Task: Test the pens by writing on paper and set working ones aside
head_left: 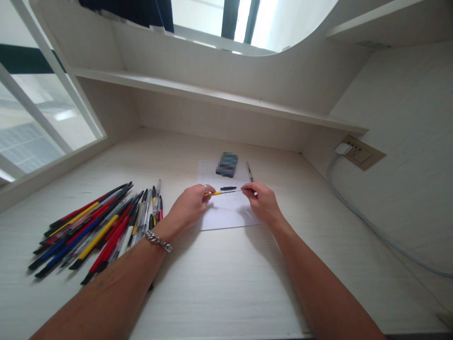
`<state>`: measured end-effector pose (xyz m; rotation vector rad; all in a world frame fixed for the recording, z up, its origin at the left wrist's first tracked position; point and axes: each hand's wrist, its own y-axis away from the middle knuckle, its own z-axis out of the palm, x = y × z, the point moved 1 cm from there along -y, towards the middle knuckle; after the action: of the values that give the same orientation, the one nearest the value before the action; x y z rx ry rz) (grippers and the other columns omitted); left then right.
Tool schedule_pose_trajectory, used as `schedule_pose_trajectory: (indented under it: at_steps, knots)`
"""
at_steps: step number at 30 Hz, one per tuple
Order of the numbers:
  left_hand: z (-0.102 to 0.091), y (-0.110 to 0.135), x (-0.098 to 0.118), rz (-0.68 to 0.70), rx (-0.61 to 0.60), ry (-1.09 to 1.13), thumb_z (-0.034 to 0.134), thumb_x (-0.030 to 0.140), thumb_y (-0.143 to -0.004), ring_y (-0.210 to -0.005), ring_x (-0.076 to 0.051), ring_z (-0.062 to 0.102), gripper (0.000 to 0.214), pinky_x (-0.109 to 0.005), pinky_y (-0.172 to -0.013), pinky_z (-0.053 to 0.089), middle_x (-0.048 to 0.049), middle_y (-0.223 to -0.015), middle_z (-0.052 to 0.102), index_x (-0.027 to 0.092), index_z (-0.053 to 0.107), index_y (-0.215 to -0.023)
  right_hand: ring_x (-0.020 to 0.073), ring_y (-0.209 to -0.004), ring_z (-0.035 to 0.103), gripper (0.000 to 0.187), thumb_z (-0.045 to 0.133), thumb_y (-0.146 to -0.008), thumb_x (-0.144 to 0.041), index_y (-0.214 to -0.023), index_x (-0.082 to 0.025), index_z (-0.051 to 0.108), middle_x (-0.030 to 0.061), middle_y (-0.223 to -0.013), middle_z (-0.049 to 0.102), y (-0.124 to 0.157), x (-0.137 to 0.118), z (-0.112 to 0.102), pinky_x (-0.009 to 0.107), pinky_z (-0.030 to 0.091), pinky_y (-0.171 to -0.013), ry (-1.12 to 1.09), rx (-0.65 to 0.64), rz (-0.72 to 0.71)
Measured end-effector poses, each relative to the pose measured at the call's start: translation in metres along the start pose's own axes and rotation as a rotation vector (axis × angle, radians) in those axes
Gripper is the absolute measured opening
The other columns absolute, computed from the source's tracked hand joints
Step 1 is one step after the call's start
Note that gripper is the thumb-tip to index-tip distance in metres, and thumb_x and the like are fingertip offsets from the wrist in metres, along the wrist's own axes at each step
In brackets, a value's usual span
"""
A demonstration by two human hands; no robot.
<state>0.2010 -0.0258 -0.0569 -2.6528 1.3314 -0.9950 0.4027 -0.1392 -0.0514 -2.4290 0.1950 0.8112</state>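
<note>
My left hand (pixel 188 204), with a ring and a chain bracelet, is closed on a yellow pen barrel (pixel 214 193) over the paper. A thin pen refill (pixel 231 191), dark then clear along its length, runs from the barrel's end toward the right. The fingertips of my right hand (pixel 264 202) pinch its far end. Just beyond the refill, a black pen cap (pixel 228 188) lies on the white paper (pixel 226 212). Another slim, dark-and-clear pen (pixel 249 172) rests behind my right hand, partly hidden by it.
A large pile of red, blue, yellow, black and clear pens (pixel 102 222) lies left of my left forearm. Behind the paper's middle sits a blurred dark block (pixel 227 165). A low shelf (pixel 212 97) overhangs the desk's back. A white cable (pixel 357 212) hangs from the right wall socket (pixel 364 152).
</note>
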Motion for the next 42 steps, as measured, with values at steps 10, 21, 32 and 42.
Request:
schedule_pose_trajectory:
  at_steps: [10,21,32,42]
  knots:
    - [0.004,0.002,0.003,0.044,-0.025,0.009,0.049,0.015,-0.088,-0.090,-0.020,0.064,0.026,-0.031,-0.081,0.048,-0.0070,-0.100,0.071,0.021,0.068,-0.106,0.0171,-0.080,0.061,0.014,0.057,-0.085,-0.015,-0.087,-0.021,0.070,0.0046,-0.087,0.068,0.004,-0.010,0.011,0.029,0.046,-0.074,-0.011,-0.049,-0.047]
    - [0.001,0.000,0.003,0.005,-0.020,0.019,0.051,0.019,-0.087,-0.085,-0.020,0.065,0.020,-0.030,-0.077,0.048,-0.0068,-0.095,0.071,0.020,0.068,-0.098,0.0165,-0.084,0.064,0.024,0.056,-0.081,-0.012,-0.099,-0.021,0.070,0.0050,-0.097,0.071,0.001,0.004,0.017,0.032,0.049,-0.081,-0.103,-0.060,0.096]
    - [-0.002,0.000,0.000,-0.067,-0.014,0.024,0.051,0.022,-0.087,-0.084,-0.020,0.066,0.019,-0.030,-0.075,0.047,-0.0073,-0.091,0.073,0.020,0.066,-0.097,0.0232,-0.097,0.057,0.024,0.062,-0.083,-0.019,-0.103,-0.026,0.074,0.0101,-0.103,0.066,-0.028,0.015,0.041,0.036,0.044,-0.086,0.297,-0.132,0.084]
    - [-0.003,0.000,-0.003,-0.073,-0.001,0.009,0.050,0.023,-0.088,-0.086,-0.021,0.065,0.020,-0.030,-0.077,0.047,-0.0075,-0.093,0.072,0.021,0.066,-0.098,0.0206,-0.083,0.062,0.016,0.058,-0.086,-0.020,-0.093,-0.024,0.073,0.0042,-0.091,0.072,-0.021,0.014,0.014,0.032,0.044,-0.075,0.193,-0.140,0.078]
